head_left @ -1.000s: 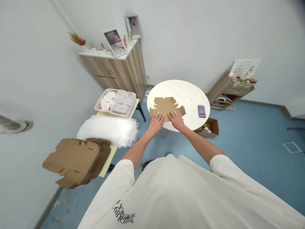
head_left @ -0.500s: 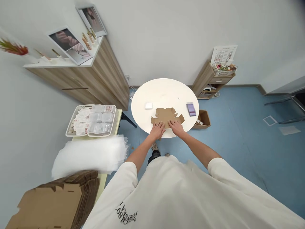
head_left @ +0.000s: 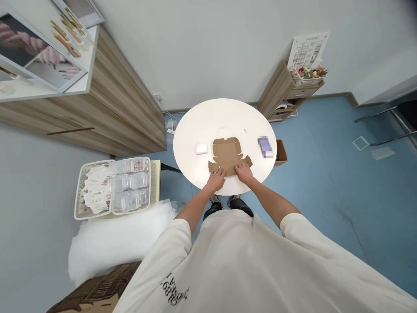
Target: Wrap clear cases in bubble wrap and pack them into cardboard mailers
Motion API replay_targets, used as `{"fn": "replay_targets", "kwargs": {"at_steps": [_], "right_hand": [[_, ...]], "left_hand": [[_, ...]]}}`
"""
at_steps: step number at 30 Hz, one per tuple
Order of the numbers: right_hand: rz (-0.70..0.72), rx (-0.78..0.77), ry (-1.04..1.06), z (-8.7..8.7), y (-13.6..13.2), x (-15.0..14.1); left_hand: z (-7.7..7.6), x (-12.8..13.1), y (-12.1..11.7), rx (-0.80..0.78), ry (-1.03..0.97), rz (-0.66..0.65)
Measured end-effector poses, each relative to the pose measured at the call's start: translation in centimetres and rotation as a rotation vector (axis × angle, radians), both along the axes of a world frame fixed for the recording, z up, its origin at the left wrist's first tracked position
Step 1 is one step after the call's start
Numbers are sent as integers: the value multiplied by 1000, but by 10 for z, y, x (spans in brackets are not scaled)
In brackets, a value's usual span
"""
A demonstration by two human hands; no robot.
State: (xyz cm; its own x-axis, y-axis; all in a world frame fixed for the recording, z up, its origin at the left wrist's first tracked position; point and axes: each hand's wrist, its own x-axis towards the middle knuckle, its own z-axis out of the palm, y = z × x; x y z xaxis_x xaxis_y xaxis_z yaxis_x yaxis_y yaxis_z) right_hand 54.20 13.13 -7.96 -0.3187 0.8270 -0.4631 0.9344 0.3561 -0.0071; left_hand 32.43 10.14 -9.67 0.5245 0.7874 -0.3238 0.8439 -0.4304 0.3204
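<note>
Under your palms, a flat die-cut cardboard blank [head_left: 226, 150] lies on the round white bench [head_left: 224, 111]. Your left hand [head_left: 215, 181] and right hand [head_left: 243, 173] rest open and flat, side by side, along its near edge; neither hand grips it.

Caution: the blank sits close to the near rim of the bench. A pull toward you could slide it over the rim. Uneven release may let its scored flaps spring up. Heavy pressure this close to the rim could tip the top; its support is mostly hidden from this view.

Just beyond your left hand lies a small white square item [head_left: 201, 148]; a wide sweep of that hand could knock it. Beyond your right hand lies a blurred purple rectangular item [head_left: 265, 147].

Farther out from your left hand stand a plastic tray [head_left: 75, 191] of clear boxes and printed packets, a pile of clear plastic sheeting [head_left: 110, 248] and a stack of cardboard blanks [head_left: 94, 289]. Farther out from your right hand, a cardboard box [head_left: 280, 152] sits on the blue floor [head_left: 325, 174], below a wooden shelf unit [head_left: 276, 91].
</note>
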Motion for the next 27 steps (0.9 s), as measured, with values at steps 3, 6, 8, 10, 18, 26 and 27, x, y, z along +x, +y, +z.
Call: {"fn": "replay_targets", "kwargs": {"at_steps": [3, 6, 8, 10, 18, 26, 27], "right_hand": [[35, -46, 7, -12, 2, 4], [99, -71, 26, -24, 1, 11], [124, -80, 38, -30, 1, 15], [143, -93, 58, -34, 1, 19], [110, -205, 158, -32, 23, 29], [95, -238, 171, -23, 48, 33], [101, -239, 172, -22, 49, 33]], "left_hand": [[-8, 1, 4, -46, 14, 15], [-13, 4, 6, -73, 32, 18], [-16, 6, 8, -80, 44, 24], [-19, 7, 11, -81, 60, 44], [-23, 4, 29, -141, 100, 111], [-16, 19, 58, -86, 110, 110], [-17, 20, 60, -95, 109, 110]]}}
